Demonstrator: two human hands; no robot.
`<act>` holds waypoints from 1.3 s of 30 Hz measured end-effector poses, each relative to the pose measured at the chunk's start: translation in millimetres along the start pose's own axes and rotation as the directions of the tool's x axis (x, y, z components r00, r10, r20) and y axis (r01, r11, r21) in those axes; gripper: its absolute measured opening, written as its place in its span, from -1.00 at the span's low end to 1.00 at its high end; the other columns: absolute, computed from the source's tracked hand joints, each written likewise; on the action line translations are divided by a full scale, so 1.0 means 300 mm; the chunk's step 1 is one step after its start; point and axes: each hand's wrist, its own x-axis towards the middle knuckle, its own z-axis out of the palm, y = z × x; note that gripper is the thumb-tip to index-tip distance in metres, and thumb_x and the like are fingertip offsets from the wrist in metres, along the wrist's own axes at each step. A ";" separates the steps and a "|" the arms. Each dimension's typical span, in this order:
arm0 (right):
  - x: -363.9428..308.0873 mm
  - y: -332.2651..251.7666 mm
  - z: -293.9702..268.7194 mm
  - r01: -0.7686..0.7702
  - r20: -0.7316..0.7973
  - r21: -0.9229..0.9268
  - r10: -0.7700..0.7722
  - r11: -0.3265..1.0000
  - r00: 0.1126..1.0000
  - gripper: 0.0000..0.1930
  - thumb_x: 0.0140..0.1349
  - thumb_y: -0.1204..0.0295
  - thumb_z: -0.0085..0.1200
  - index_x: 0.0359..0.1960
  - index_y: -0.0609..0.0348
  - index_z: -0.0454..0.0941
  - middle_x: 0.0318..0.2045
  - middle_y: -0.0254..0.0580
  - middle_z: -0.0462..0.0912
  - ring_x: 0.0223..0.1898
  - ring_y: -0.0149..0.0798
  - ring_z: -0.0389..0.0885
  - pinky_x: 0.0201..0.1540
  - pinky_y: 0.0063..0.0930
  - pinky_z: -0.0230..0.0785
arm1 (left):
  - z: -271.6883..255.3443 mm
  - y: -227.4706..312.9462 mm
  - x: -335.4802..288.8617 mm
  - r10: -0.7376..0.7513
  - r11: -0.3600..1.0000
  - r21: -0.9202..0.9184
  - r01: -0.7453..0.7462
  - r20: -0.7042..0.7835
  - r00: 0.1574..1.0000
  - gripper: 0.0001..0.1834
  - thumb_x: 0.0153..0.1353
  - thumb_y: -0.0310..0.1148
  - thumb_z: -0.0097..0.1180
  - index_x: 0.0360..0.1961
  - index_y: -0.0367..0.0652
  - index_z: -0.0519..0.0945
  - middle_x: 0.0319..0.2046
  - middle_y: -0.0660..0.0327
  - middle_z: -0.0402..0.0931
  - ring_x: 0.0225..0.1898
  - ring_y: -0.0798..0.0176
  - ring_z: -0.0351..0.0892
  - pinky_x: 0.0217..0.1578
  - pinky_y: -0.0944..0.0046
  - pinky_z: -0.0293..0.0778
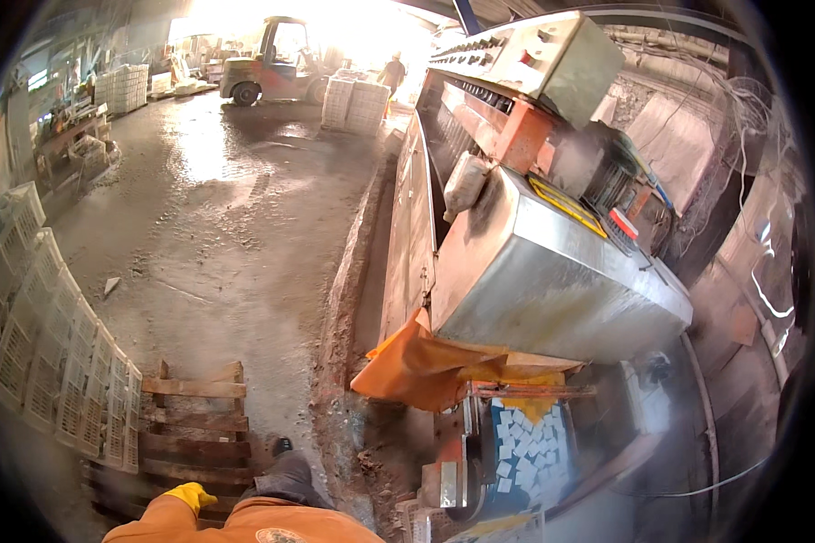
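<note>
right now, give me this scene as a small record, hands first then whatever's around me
left hand: yellow-gloved, near the pallet; grip unclear
right hand: not in view
pallet: wooden
crates: white, left of the pallet
belt: blue, bearing scattered white tiles
flap: orange, hanging
forklift: background
other person: right of the forklift

Blown-out daylight at top; glare on floor (217, 217); haze lower right; black curved rim

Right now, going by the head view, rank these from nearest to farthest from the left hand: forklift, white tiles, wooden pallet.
From the left hand:
1. Wooden pallet: low, just ahead.
2. White tiles: off to the right.
3. Forklift: far ahead, in the background.
</note>
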 end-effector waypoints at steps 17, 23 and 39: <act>0.081 -0.808 0.406 0.263 0.554 0.418 -0.473 0.870 0.685 -0.74 0.39 0.19 0.06 -0.46 -0.02 0.47 -0.60 -0.46 0.49 -0.57 -0.47 0.37 -0.50 -0.47 0.25 | -0.375 -0.070 0.249 0.069 0.878 -0.458 -0.139 -0.165 0.984 -0.40 0.10 0.10 0.42 -0.12 -0.28 0.76 -0.16 -0.21 0.72 0.03 -0.19 0.69 0.01 0.00 0.55; 0.230 -1.325 0.437 0.591 0.039 0.544 -0.721 0.596 0.692 -0.60 0.42 0.34 0.23 0.21 0.25 0.53 -0.05 -0.22 0.65 -0.03 -0.27 0.61 0.08 -0.36 0.49 | -0.474 -0.110 0.254 0.138 0.618 -0.743 -0.257 -0.219 0.966 -0.43 0.34 -0.10 0.29 0.25 -0.23 0.55 0.06 -0.04 0.58 0.08 -0.04 0.54 0.09 -0.11 0.53; 0.973 -2.339 0.075 0.545 -0.724 -0.348 -0.588 0.763 0.360 -0.36 0.28 0.12 0.29 0.29 0.25 0.49 0.11 0.17 0.67 0.11 0.17 0.67 0.19 -0.08 0.52 | -1.472 0.685 0.316 0.426 0.818 -0.271 -0.508 -0.309 0.850 -0.54 0.38 -0.42 0.05 0.31 -0.16 0.50 0.25 -0.13 0.44 0.29 -0.17 0.43 0.30 0.01 0.39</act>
